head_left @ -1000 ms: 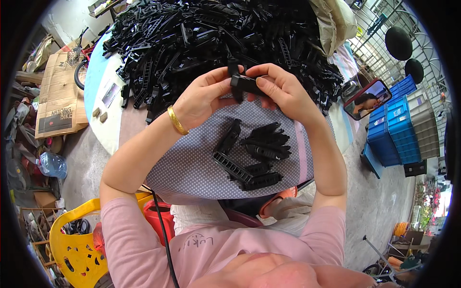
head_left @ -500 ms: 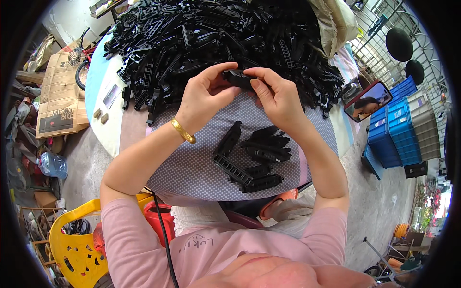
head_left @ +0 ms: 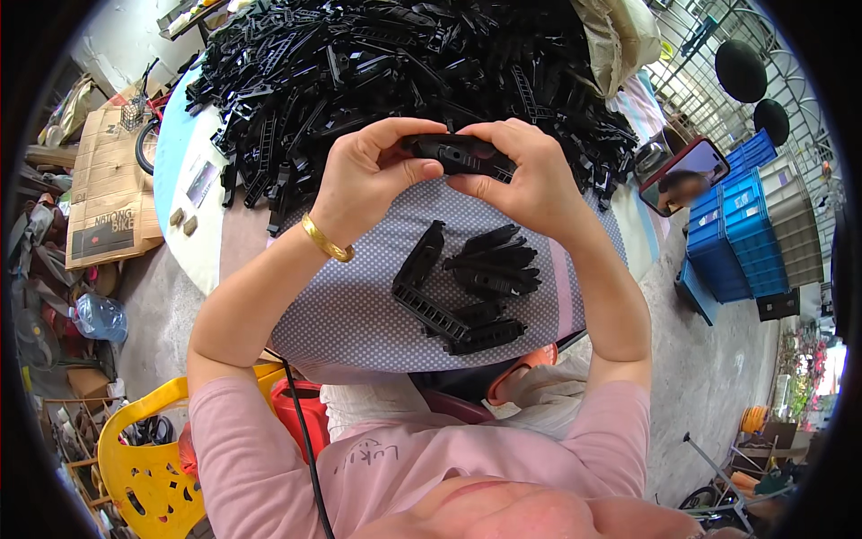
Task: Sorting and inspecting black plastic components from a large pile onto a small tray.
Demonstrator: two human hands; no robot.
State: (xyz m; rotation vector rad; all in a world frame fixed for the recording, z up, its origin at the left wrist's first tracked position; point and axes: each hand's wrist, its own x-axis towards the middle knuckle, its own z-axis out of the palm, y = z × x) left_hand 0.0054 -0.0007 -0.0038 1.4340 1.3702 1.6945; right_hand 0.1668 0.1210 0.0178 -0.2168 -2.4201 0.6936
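Between my two hands is a long black plastic part (head_left: pixel 462 156), held level above the near edge of the big pile. My left hand (head_left: pixel 368 175) grips its left end between thumb and fingers. The right end is pinched by my right hand (head_left: pixel 525 175), whose fingertips cover part of it. Below my hands, on the dotted tablecloth (head_left: pixel 341 305), lie several similar black parts (head_left: pixel 492 262) in a small cluster. A ladder-like black piece (head_left: pixel 429 310) is next to them. Beyond my hands rises a large heap of black plastic parts (head_left: pixel 350 81).
A phone (head_left: pixel 687 177) stands at the table's right side, near a pale sack (head_left: pixel 620 40). Stacked blue crates (head_left: pixel 754 238) are on the floor to the right. At left are a yellow chair (head_left: pixel 148 449), a cardboard box (head_left: pixel 112 198) and a water bottle (head_left: pixel 99 316).
The black part has turned so its long side shows more, and my right hand has shifted to its right end. The view has moved slightly.
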